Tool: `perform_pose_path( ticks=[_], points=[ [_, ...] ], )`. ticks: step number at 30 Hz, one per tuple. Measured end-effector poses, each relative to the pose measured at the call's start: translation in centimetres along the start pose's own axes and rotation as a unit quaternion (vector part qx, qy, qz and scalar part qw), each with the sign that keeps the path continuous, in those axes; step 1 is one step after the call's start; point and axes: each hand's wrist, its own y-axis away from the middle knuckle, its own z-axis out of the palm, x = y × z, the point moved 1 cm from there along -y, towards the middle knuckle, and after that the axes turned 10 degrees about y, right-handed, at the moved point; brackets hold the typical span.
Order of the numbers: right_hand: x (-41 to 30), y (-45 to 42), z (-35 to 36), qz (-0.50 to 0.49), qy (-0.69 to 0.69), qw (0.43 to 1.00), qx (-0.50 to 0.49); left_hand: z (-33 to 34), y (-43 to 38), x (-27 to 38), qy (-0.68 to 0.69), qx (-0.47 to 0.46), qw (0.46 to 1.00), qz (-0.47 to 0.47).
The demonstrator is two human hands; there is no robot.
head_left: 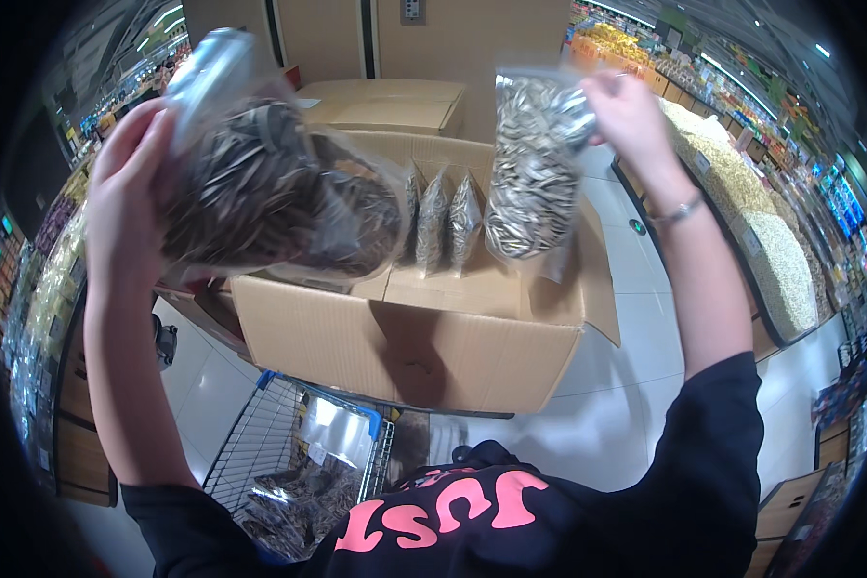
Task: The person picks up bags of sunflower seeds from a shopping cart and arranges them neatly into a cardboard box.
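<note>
My left hand (pixel 126 173) grips the top of a clear plastic bag (pixel 242 177) full of dark, strip-like dried goods, raised over the left end of an open cardboard box (pixel 404 347). Behind it, partly covered, is another clear bag (pixel 365 209) of brown dried goods. From my right hand (pixel 625 115), pinched at its upper corner, hangs a clear bag (pixel 535 166) of small silvery pieces that look like dried fish. That bag is over the right part of the box. Several slim bags (pixel 464 220) with similar contents stand upright inside, along the far wall.
A wire shopping cart (pixel 296 426) with bags of dark dried goods (pixel 303 498) stands at lower left. Behind the open box is a closed carton (pixel 386 101). Bins of pale loose goods (pixel 773 253) line the right; packaged goods (pixel 43 318) line the left.
</note>
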Motion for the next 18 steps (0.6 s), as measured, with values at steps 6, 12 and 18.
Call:
perform_pose_path(
  ticks=[6, 12, 18],
  points=[
    [6.2, -1.5, 11.5, -0.02, 0.255, 0.943, -0.213, 8.0, -2.0, -4.1, 0.012, -0.069, 0.996, -0.049],
    [11.7, 2.4, 19.2, 0.036, 0.158, 0.935, -0.314, 13.1, -2.5, -7.9, -0.016, -0.109, 0.991, -0.073],
    [15.2, 2.4, 18.0, 0.311, -0.186, 0.722, -0.59, 17.6, -2.2, -9.2, -0.047, -0.181, 0.977, -0.1]
  ],
)
